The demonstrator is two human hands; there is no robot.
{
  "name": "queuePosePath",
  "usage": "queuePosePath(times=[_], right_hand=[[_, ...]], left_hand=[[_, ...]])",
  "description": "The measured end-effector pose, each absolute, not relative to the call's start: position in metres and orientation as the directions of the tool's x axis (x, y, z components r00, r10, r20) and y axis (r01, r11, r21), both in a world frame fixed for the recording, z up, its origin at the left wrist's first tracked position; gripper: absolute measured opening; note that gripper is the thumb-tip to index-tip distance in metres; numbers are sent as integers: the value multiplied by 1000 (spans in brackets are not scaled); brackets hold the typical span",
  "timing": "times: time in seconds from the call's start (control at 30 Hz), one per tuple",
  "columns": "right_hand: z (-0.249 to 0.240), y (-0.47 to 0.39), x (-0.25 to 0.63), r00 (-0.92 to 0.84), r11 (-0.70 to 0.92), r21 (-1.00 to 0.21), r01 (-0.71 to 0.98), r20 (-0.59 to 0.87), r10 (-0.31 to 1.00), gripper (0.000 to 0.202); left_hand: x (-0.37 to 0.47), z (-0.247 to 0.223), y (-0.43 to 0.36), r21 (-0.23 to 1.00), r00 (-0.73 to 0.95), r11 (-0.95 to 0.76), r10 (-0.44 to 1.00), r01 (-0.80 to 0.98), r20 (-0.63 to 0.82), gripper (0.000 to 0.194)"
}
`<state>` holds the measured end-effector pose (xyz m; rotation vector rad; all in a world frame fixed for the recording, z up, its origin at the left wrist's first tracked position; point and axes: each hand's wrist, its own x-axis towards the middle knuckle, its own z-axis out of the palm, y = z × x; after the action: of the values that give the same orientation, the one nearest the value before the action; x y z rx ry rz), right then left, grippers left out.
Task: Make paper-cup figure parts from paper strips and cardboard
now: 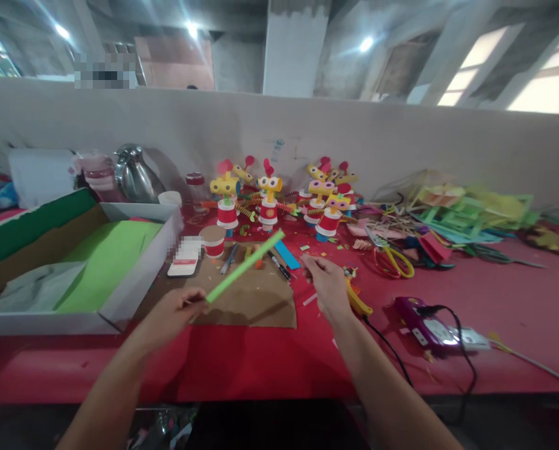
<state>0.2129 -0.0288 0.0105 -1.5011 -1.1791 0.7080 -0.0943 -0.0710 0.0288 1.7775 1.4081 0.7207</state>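
Pinched by one end in my left hand (191, 307), a long light-green paper strip (244, 267) slants up and to the right over a sheet of brown cardboard (255, 309). My right hand (325, 278) hovers beyond the strip's far end, apart from it, its fingers bent together; whether they hold anything small I cannot make out. Beneath the strip lie a blue paper strip (286, 254), a black marker (281, 267) and a grey pen (229, 259). A red-and-white paper cup (212, 242) stands at the cardboard's back edge. Close to my right hand rests a yellow glue gun (358, 299).
Several paper-cup figures (268, 209) stand at the back. An open box (105, 315) with green paper is at left, near a steel jug (137, 175). Scissors (391, 257), paper scraps (476, 209) and a purple power strip (424, 328) with cords lie at right.
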Motion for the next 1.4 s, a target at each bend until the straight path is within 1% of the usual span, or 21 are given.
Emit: queuePosePath(times=[0.07, 0.13, 0.2, 0.3, 0.37, 0.43, 0.53, 0.63, 0.7, 0.77, 0.87, 0.97, 1.03, 1.13, 1.2, 1.27, 1.3, 1.33, 1.37, 1.4], right_hand=[[9, -20, 213, 263, 32, -867, 498, 186, 947, 28], [6, -14, 208, 163, 22, -744, 668, 176, 971, 15], [2, -7, 202, 87, 13, -609, 793, 134, 987, 17], [1, 7, 194, 19, 22, -427, 904, 91, 996, 14], [4, 19, 192, -6, 36, -335, 942, 90, 996, 16], [10, 29, 195, -12, 39, -267, 963, 103, 995, 17], [20, 30, 211, 0, 30, -202, 979, 149, 989, 25], [20, 5, 242, 7, 21, -151, 988, 182, 983, 33], [11, -21, 266, 34, -16, -112, 994, 167, 985, 35], [-3, -47, 285, 127, -123, -30, 992, 173, 977, 41], [-22, -72, 298, 163, -171, 31, 985, 171, 972, 43], [-27, -78, 297, 181, -190, 35, 981, 181, 967, 44], [-25, -75, 296, 215, -223, 34, 974, 164, 963, 43], [-23, -65, 300, 270, -270, -17, 963, 109, 957, 43], [-21, -58, 305, 298, -293, -69, 954, 78, 951, 43], [-17, -56, 309, 312, -301, -115, 947, 85, 946, 41], [-13, -57, 309, 313, -293, -168, 941, 110, 943, 39], [-9, -60, 306, 314, -272, -260, 927, 137, 940, 35], [-4, -66, 301, 324, -243, -392, 887, 155, 933, 32], [1, -72, 293, 335, -198, -554, 809, 157, 929, 28]], left_hand=[[-103, 27, -70, 867, 117, -96, 992, 489, 44, 21], [-110, 25, -71, 887, 53, -76, 997, 455, 58, 22], [-116, 23, -73, 887, 31, -63, 998, 457, 55, 25], [-118, 23, -76, 870, -21, -97, 992, 483, 123, 30], [-115, 22, -76, 851, -38, -125, 985, 510, 167, 31], [-107, 18, -75, 832, -16, -148, 983, 534, 185, 32], [-88, 7, -69, 794, 80, -214, 975, 568, 206, 34], [-72, -8, -63, 735, 169, -270, 963, 622, 211, 35], [-66, -15, -60, 693, 202, -287, 958, 662, 204, 34], [-62, -18, -59, 654, 228, -317, 949, 687, 219, 34], [-58, -20, -60, 550, 265, -387, 919, 740, 291, 32], [-56, -28, -62, 402, 303, -444, 879, 801, 367, 27], [-57, -36, -63, 347, 316, -458, 863, 819, 394, 26], [-59, -44, -63, 339, 312, -462, 856, 819, 413, 26], [-60, -46, -63, 360, 293, -456, 858, 814, 423, 26], [-60, -44, -63, 389, 270, -448, 860, 805, 433, 25], [-60, -44, -63, 405, 263, -449, 861, 797, 436, 25], [-60, -43, -63, 420, 260, -451, 861, 787, 438, 25], [-59, -43, -64, 434, 258, -455, 860, 778, 440, 25], [-59, -43, -64, 444, 257, -457, 860, 770, 440, 24]])
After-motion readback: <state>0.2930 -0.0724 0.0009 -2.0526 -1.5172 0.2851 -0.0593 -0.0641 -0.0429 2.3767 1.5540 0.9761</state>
